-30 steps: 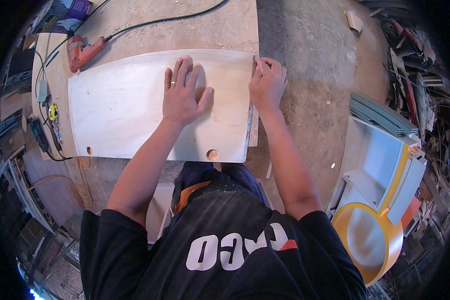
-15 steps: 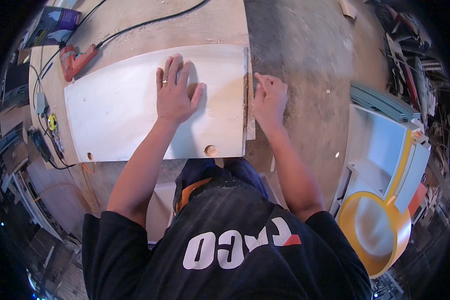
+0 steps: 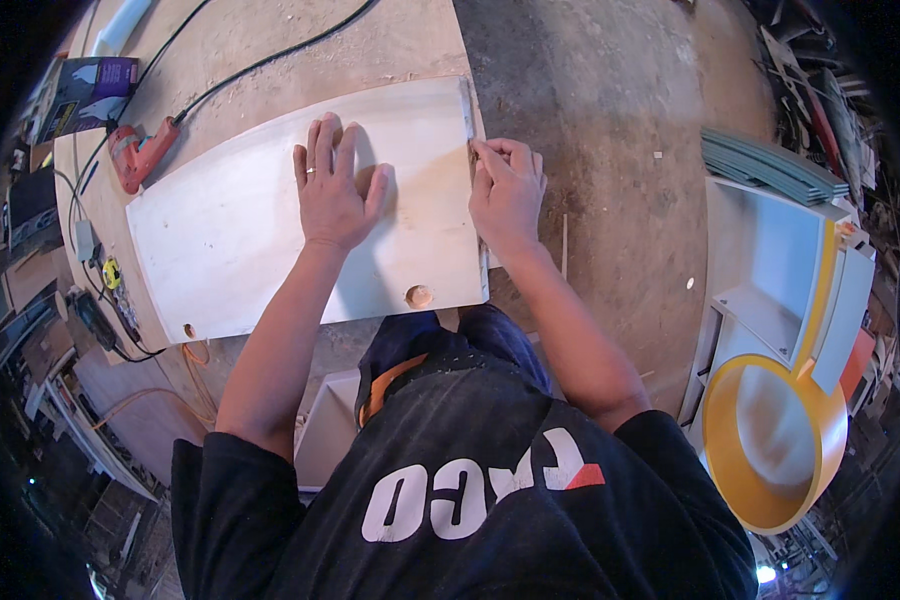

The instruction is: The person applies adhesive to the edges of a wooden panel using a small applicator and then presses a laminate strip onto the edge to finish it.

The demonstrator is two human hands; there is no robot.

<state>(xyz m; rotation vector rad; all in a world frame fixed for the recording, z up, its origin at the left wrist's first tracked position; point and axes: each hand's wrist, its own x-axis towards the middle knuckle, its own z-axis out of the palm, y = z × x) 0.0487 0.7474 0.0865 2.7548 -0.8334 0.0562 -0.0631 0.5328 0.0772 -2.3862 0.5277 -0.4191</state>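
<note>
Head view: white panel (image 3: 240,240) lies flat on the bench (image 3: 390,50), its near edge at the person's waist, its far edge curved. Two round holes seen along the near edge, the larger hole (image 3: 418,296) toward the right corner, the smaller hole (image 3: 189,330) toward the left corner. Left hand (image 3: 340,190): palm down on the panel, right of its middle, fingers spread and pointing far; ring on one finger. Right hand (image 3: 507,195): at the panel's right edge, fingers curled, thumb and index tip close together against the edge; cannot tell whether anything is pinched. Red power tool (image 3: 142,155) rests beside the panel's far left corner, black cable (image 3: 310,43) running far. Tape measure (image 3: 111,272) left of the panel. On the right, well apart from the bench: green strips (image 3: 770,165), white cabinet (image 3: 775,255), yellow ring (image 3: 725,420).
</note>
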